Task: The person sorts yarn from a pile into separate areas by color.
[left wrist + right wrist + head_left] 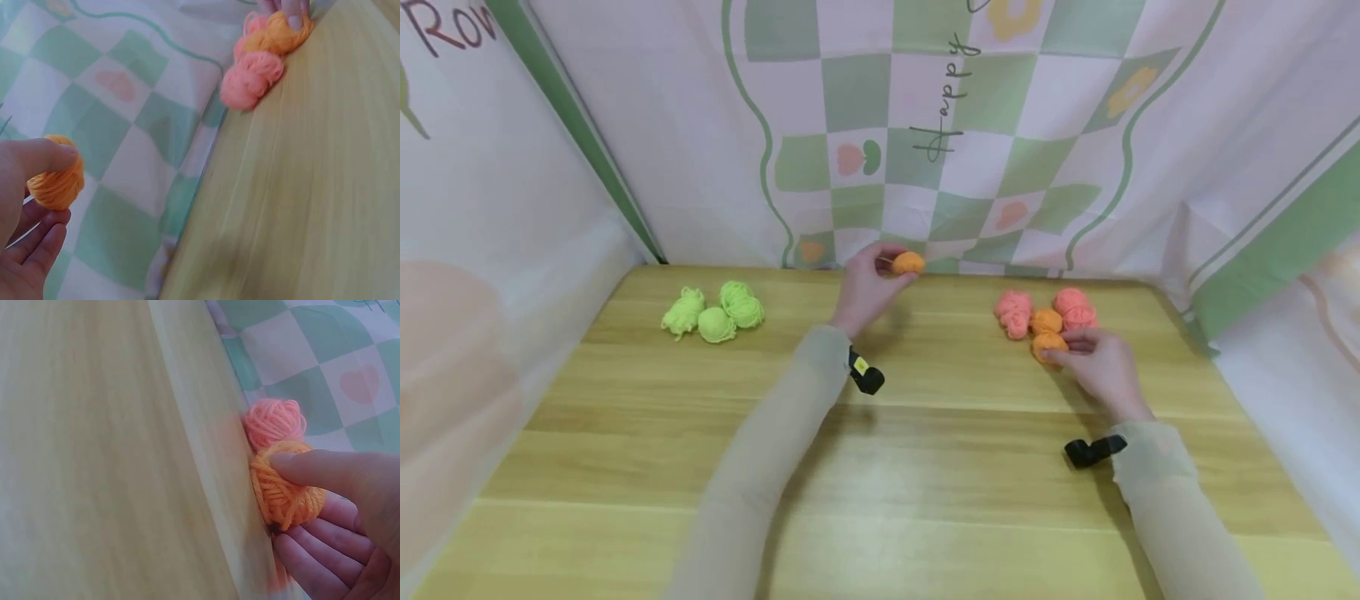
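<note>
My left hand (868,287) pinches a small orange yarn ball (909,263) between thumb and fingers, held up over the back of the table. In the left wrist view that orange ball (59,178) shows against the checked cloth. At the right, my right hand (1101,367) grips another orange yarn ball (1049,347) by its sides, low at the tabletop. Just behind it sits one more orange ball (1046,321), between a pink yarn ball (1015,312) on the left and a second pink ball (1076,309) on the right.
Several lime-green yarn balls (717,324) lie grouped at the back left of the wooden table (910,467). A checked cloth (917,150) hangs right along the table's back edge, and more cloth hangs at both sides.
</note>
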